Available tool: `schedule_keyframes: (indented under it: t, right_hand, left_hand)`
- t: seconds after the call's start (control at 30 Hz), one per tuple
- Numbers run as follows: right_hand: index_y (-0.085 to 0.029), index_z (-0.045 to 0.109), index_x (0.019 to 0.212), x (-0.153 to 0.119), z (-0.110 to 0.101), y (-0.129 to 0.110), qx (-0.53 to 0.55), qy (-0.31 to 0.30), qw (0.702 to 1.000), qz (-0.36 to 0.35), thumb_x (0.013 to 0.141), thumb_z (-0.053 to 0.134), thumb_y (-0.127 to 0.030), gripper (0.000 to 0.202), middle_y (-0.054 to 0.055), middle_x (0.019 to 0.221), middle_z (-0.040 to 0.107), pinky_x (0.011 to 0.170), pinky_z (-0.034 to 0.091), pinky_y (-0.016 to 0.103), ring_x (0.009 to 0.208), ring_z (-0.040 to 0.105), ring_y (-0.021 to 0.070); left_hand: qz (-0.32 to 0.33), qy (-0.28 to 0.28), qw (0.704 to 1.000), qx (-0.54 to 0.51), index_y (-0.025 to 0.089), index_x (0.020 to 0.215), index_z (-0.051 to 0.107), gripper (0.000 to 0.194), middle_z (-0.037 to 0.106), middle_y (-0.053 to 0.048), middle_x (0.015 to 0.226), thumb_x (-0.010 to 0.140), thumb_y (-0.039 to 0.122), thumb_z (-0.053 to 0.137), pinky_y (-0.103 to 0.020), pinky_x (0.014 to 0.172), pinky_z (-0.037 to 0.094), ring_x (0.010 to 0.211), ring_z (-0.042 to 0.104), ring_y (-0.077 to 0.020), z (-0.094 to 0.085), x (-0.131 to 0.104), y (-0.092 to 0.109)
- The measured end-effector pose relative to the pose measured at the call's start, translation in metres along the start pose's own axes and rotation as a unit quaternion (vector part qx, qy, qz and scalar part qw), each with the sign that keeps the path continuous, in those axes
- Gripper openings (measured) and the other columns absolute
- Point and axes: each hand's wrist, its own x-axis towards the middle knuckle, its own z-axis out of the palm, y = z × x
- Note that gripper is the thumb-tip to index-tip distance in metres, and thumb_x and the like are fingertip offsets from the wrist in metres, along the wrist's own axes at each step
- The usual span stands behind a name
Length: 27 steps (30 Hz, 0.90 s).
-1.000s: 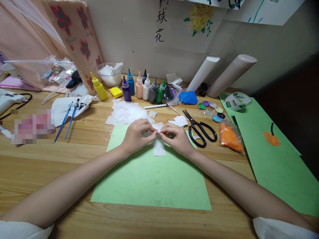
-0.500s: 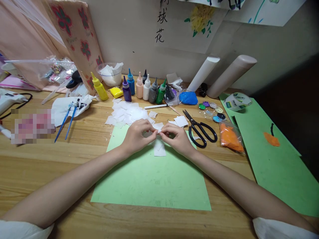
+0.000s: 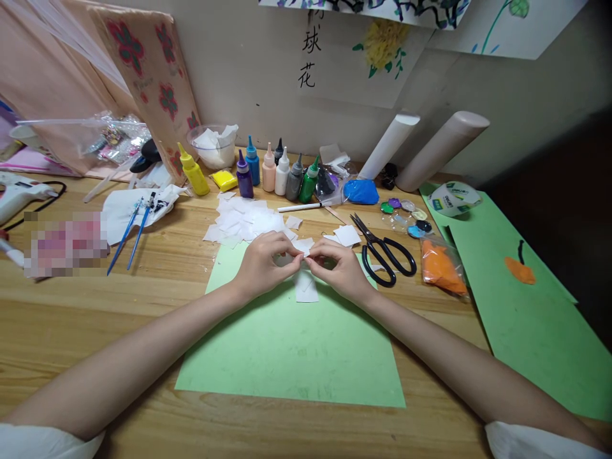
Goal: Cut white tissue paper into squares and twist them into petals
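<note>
My left hand [image 3: 268, 262] and my right hand [image 3: 340, 266] meet above the green sheet [image 3: 291, 357]. Thumb and forefinger of each pinch a small piece of white paper [image 3: 303, 245] between them, and its lower part is partly hidden by the fingertips. Just below, a white paper strip [image 3: 306, 292] lies on the green sheet. Beyond my left hand spreads a pile of white paper pieces [image 3: 246, 218]. A few more white squares [image 3: 347, 235] rest behind my right hand, beside the black-handled scissors [image 3: 382, 250].
Several paint bottles [image 3: 282, 173] stand along the wall, with a white pen [image 3: 300, 208] before them. On the right lie bagged orange clay [image 3: 440, 264], a tape roll [image 3: 454, 198] and another green sheet [image 3: 521, 319]. Brushes [image 3: 131, 236] and a glue gun [image 3: 21, 194] are at left.
The whole view has shifted slightly, so things sit a little lower in the picture. Both hands keep their pinch on the paper, with hardly any visible movement.
</note>
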Motion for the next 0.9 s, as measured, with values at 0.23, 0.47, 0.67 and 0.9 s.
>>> schedule_keyframes:
  t: [0.23, 0.47, 0.67, 0.9]
  right_hand:
    - [-0.018, 0.064, 0.075, 0.0001, -0.0001, -0.0004, -0.008, 0.001, 1.000, -0.001, 0.081, 0.059, -0.023, 0.009, 0.002, 0.071, 0.055, 0.055, 0.037, 0.027, 0.062, 0.046, 0.0131]
    - [-0.018, 0.064, 0.076, -0.0002, 0.0004, 0.0008, -0.009, 0.003, 1.000, -0.002, 0.081, 0.059, -0.022, 0.009, 0.002, 0.071, 0.055, 0.055, 0.036, 0.027, 0.062, 0.045, 0.0130]
    - [-0.019, 0.065, 0.074, 0.0007, -0.0002, 0.0002, -0.010, 0.013, 1.000, -0.002, 0.081, 0.058, -0.023, 0.011, 0.002, 0.071, 0.057, 0.055, 0.037, 0.027, 0.063, 0.047, 0.0136]
    - [-0.019, 0.065, 0.076, -0.0004, 0.0006, -0.0010, -0.016, 0.011, 1.000, -0.015, 0.082, 0.058, -0.022, 0.010, 0.003, 0.072, 0.058, 0.056, 0.037, 0.027, 0.063, 0.047, 0.0137]
  left_hand:
    - [0.002, 0.002, 1.000, -0.002, 0.018, 0.071, 0.066, 0.007, 0.061, -0.001, 0.068, 0.076, 0.021, 0.062, -0.028, 0.065, 0.042, 0.067, 0.054, -0.0132, -0.0001, -0.0005, -0.0007]
    - [0.001, 0.002, 1.000, 0.000, 0.018, 0.072, 0.066, 0.008, 0.060, -0.001, 0.068, 0.077, 0.022, 0.061, -0.027, 0.065, 0.042, 0.067, 0.053, -0.0130, -0.0008, 0.0002, 0.0004]
    - [0.010, -0.012, 0.999, 0.028, 0.018, 0.075, 0.066, 0.010, 0.062, -0.003, 0.072, 0.077, 0.026, 0.061, -0.029, 0.066, 0.041, 0.070, 0.054, -0.0148, 0.0000, -0.0001, 0.0009]
    - [0.008, 0.003, 0.999, 0.040, 0.018, 0.073, 0.063, 0.009, 0.059, -0.001, 0.070, 0.078, 0.023, 0.059, -0.029, 0.066, 0.039, 0.068, 0.051, -0.0135, 0.0001, -0.0011, 0.0015]
